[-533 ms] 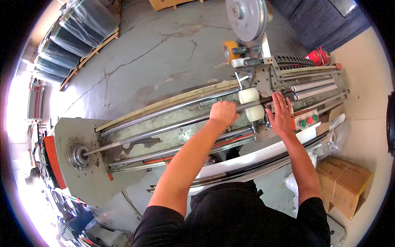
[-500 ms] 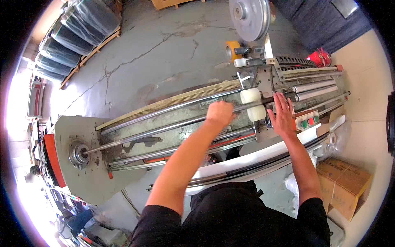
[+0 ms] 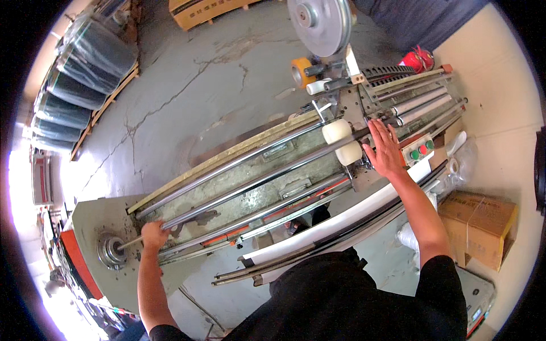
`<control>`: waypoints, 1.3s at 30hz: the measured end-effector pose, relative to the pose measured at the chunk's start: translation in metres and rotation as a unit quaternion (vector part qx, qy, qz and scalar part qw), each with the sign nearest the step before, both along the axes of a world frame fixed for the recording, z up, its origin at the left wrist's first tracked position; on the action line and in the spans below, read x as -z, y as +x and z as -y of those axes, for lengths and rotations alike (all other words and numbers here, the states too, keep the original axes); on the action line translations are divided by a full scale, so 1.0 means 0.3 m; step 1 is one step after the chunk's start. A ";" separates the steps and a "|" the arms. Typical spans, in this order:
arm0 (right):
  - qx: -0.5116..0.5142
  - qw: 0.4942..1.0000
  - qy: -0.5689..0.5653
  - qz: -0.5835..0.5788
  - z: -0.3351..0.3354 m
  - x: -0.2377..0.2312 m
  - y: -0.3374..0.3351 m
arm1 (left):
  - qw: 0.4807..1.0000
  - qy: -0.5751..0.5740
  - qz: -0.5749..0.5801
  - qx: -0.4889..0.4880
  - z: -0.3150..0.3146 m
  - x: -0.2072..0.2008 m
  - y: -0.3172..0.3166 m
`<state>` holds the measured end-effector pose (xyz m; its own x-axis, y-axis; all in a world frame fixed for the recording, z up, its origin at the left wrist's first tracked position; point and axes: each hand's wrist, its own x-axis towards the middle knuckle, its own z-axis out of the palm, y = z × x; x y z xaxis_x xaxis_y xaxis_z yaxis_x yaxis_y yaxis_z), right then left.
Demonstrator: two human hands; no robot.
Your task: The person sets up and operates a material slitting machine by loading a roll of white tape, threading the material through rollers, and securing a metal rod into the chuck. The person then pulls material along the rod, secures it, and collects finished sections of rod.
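Note:
A long metal rod [image 3: 250,184] runs across the machine, from the round chuck [image 3: 112,250] at the left end to the pair of white rollers [image 3: 342,142]. My left hand [image 3: 153,234] is closed around the rod near the chuck. Just right of the white rollers, my right hand [image 3: 384,149] rests with its fingers stretched out over the rod's darker part, its thumb apart. What lies beneath the right palm is hidden. Close to its wrist stands a control box [image 3: 418,151] with green and red buttons.
A large grey reel [image 3: 318,25] and a yellow tape roll [image 3: 300,73] sit behind the carriage. Wrapped dark rolls [image 3: 91,68] stand on a pallet at far left. A cardboard box [image 3: 475,224] is at right. White material [image 3: 341,227] hangs along the front.
My left hand has slid left along the rod, from near the white rollers to near the chuck. My right hand stays about the same place on the carriage. The view has shifted slightly.

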<state>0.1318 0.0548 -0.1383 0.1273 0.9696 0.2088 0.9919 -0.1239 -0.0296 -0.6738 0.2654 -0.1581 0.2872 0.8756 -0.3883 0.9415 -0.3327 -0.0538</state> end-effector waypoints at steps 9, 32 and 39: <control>-0.005 1.000 -0.003 0.000 0.000 0.014 -0.001 | 0.990 -0.104 0.081 0.044 0.096 -0.115 0.618; -0.018 1.000 -0.016 0.018 0.000 -0.002 -0.019 | 0.989 -0.064 0.073 0.110 0.090 -0.026 0.864; -0.036 0.999 -0.009 0.011 -0.002 0.015 0.016 | 0.999 0.010 0.023 -0.046 0.029 0.026 0.095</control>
<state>0.1366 0.0554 -0.1428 0.0529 0.9797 0.1933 0.9986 -0.0528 -0.0060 -0.6454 0.2566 -0.1658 0.2219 0.9068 -0.3584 0.9699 -0.2431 -0.0148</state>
